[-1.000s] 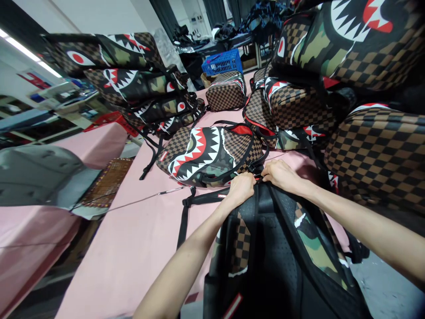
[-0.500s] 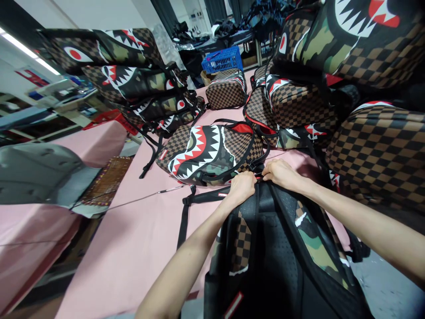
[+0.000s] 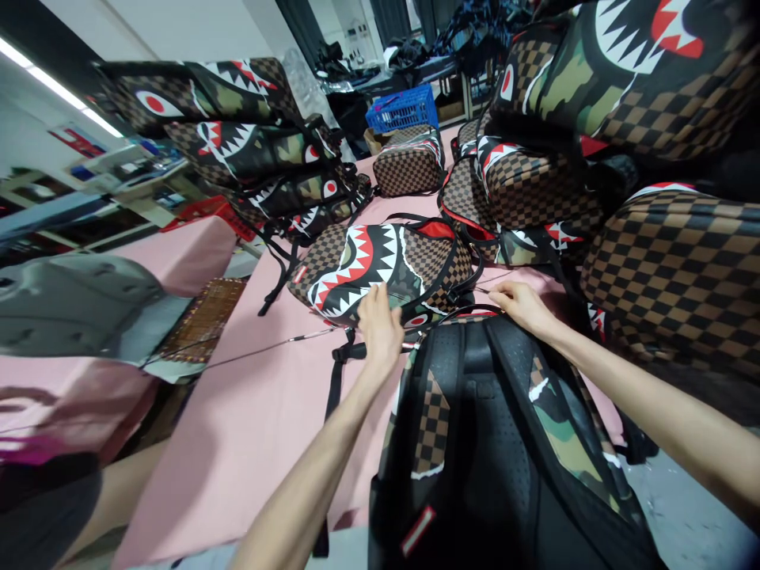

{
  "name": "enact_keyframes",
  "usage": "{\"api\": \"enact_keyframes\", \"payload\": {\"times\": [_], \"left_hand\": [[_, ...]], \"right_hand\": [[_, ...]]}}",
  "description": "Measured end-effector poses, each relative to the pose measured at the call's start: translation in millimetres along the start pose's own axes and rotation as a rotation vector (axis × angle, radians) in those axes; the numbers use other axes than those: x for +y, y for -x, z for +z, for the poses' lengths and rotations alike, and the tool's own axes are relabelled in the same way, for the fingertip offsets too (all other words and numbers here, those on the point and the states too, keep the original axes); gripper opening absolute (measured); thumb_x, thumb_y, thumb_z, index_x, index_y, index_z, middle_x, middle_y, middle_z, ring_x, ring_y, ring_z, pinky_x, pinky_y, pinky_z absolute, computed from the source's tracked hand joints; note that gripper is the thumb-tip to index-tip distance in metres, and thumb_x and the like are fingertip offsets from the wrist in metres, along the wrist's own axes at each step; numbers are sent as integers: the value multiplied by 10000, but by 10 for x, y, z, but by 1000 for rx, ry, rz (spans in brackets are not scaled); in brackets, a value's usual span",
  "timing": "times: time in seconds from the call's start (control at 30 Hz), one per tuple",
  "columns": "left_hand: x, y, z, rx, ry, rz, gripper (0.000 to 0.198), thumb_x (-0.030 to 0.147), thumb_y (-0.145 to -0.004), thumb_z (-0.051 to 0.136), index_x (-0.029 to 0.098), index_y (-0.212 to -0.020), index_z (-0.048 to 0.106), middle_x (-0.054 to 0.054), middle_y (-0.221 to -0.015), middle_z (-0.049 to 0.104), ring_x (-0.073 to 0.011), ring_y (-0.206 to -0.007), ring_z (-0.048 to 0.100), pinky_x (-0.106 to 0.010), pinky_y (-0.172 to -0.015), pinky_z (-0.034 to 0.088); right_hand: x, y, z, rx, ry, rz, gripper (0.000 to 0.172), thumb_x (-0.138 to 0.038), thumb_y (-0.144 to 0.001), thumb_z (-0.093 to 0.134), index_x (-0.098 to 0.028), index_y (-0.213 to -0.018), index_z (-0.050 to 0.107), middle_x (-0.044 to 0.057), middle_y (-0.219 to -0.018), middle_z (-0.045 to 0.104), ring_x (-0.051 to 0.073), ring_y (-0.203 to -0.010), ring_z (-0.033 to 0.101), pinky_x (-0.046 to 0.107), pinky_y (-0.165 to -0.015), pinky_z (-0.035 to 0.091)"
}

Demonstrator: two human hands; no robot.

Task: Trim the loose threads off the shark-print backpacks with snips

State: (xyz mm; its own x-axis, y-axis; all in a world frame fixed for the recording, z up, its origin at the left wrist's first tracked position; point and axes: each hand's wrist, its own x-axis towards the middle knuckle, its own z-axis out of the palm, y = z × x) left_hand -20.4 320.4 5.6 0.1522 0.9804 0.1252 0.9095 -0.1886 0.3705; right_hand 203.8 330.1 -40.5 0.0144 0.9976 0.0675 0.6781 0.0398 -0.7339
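Note:
A black backpack (image 3: 475, 443) with checkered and camouflage strap panels stands upright close to me, its back padding and straps facing me. My right hand (image 3: 526, 309) is at the right of its top edge, thumb and fingers pinched together; a thin dark piece shows at the fingertips, too small to name. My left hand (image 3: 380, 328) is raised left of the backpack's top, fingers curled; whatever it may hold is hidden. Behind the left hand, a shark-mouth backpack (image 3: 350, 273) lies on the pink table (image 3: 261, 427), its red lining partly showing.
Stacked patterned backpacks (image 3: 237, 150) rise at the back left, and more checkered backpacks (image 3: 682, 277) crowd the right side. A blue crate (image 3: 404, 109) stands at the far end. On the left are a grey chair (image 3: 77, 305) and part of another person's arm (image 3: 127, 491).
My left hand has left the backpack's top edge and moved left and slightly up. My right hand has shifted a little to the right. Another person's arm has entered at lower left.

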Motion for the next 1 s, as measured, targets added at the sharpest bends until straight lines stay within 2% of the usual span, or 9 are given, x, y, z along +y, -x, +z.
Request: {"api": "enact_keyframes", "payload": {"times": [0.1,0.17,0.23,0.37,0.47,0.57,0.77,0.93,1.0], "left_hand": [[143,718,4,-81,-151,217,612,357,-772,561,208,-1327,352,-115,-1461,275,-341,-1360,142,-555,-1062,230],[191,1082,39,-206,-255,352,773,304,-677,655,263,-1363,304,-72,-1490,212,-375,-1362,103,-612,-1042,218],[154,1175,-6,-252,-298,342,770,180,-662,607,252,-1369,311,-66,-1489,215,-349,-1361,146,-545,-1047,283],[-18,613,-376,-160,-195,256,614,122,-716,456,118,-1327,391,-127,-1426,347,-233,-1295,350,-328,-1048,341],[-46,22,-616,-144,-172,198,442,118,-772,378,126,-1177,557,-119,-1179,603,-216,-1080,566,-309,-938,427],[-26,-340,-639,-181,-225,184,390,91,-771,374,146,-1049,641,-111,-1000,680,-219,-968,616,-307,-870,445],[-225,-500,-455,-257,1,119,289,168,-808,421,152,-991,645,-117,-983,663,-237,-980,583,-341,-867,412],[-571,-416,-451,-440,186,64,317,304,-851,402,114,-765,640,-72,-735,665,-172,-697,619,-277,-682,471],[-691,-317,-433,-533,408,-20,350,367,-848,416,97,-779,628,-78,-705,662,-162,-630,620,-276,-638,483]], "right_hand": [[25,30,-28,121,-53,62,372,-378,-771,565,-148,-1061,598,81,-1003,648,208,-903,583,305,-764,424],[-24,62,-80,150,-95,40,396,-375,-736,602,-157,-1066,595,75,-1023,643,215,-921,579,319,-785,427],[-122,100,-125,120,-205,14,300,-366,-772,553,-146,-960,629,69,-945,660,203,-865,593,316,-770,439],[-423,104,12,-124,-485,13,240,-306,-805,498,-139,-895,645,68,-884,669,176,-831,601,309,-792,456],[-611,-19,292,-289,-581,-17,220,-202,-745,558,-160,-946,637,42,-952,663,161,-936,572,302,-888,416],[-633,-177,509,-297,-608,-11,191,-206,-757,532,-148,-914,622,33,-902,657,148,-889,562,289,-865,417],[-462,-276,557,-282,-679,74,263,-409,-728,540,-153,-679,509,1,-660,562,128,-659,505,269,-684,420],[-523,-282,560,-349,-733,85,366,-503,-625,609,-155,-622,494,-4,-611,533,123,-609,484,262,-629,396],[-546,-286,576,-372,-738,65,369,-495,-603,636,-144,-638,527,-3,-627,543,121,-612,483,260,-630,389]]}}
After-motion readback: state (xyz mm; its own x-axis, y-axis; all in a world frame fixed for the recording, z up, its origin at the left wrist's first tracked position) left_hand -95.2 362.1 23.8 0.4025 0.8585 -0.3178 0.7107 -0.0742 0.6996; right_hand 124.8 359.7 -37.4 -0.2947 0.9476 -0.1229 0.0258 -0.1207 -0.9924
